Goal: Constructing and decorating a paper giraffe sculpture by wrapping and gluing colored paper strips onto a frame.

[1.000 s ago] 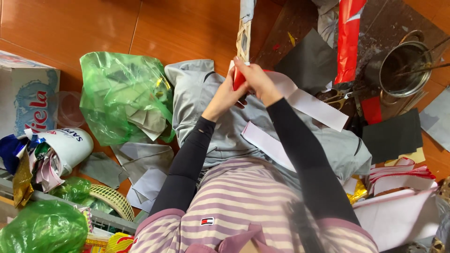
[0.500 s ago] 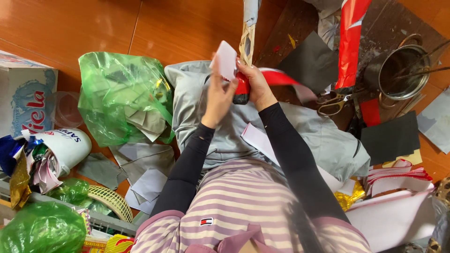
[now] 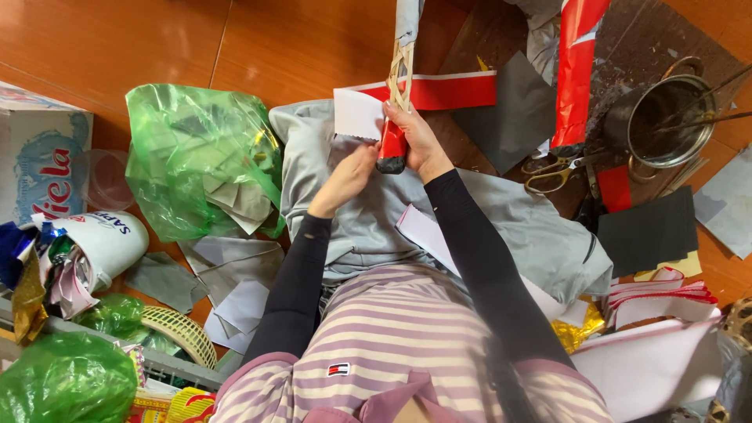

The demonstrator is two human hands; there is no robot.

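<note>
Right hand, grip closed on a bamboo-lattice stick; left hand pinches red-and-white paper strip (glossy, flat).

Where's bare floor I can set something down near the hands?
Bare wooden floor lies along the top left, above the green plastic bag and left of the wrapped stick. Crowded: right side, with grey paper, scissors and metal pot; lower left holds a white bucket and paper scraps.
</note>
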